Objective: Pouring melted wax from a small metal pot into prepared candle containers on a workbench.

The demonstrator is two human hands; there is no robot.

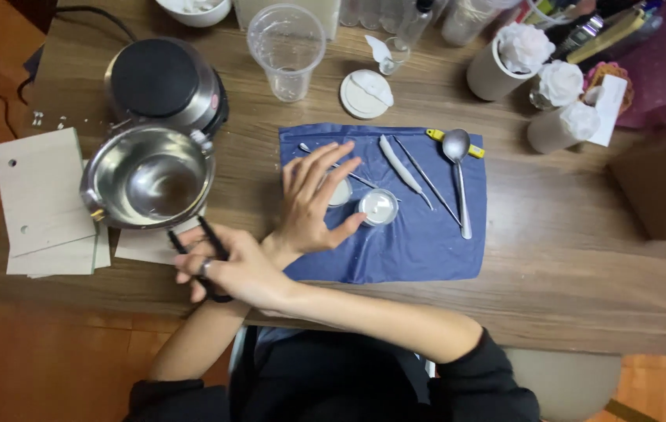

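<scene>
Arms crossed. Left hand (pixel 313 199) spread flat on blue cloth (pixel 419 250), fingers wide, covering small white dish (pixel 340 191), thumb tip touching round white cup (pixel 379 207). Right hand (pixel 231 270) reaches across to left side, curled around black pot handle (pixel 209 250) near table front edge. Steel pot (pixel 149 176) sits on cards (pixel 40 203), just beside burner (pixel 165 82). Spoon (pixel 458 168) and thin tools lie on cloth right half. Bare wood (pixel 567 258) right of cloth.
</scene>
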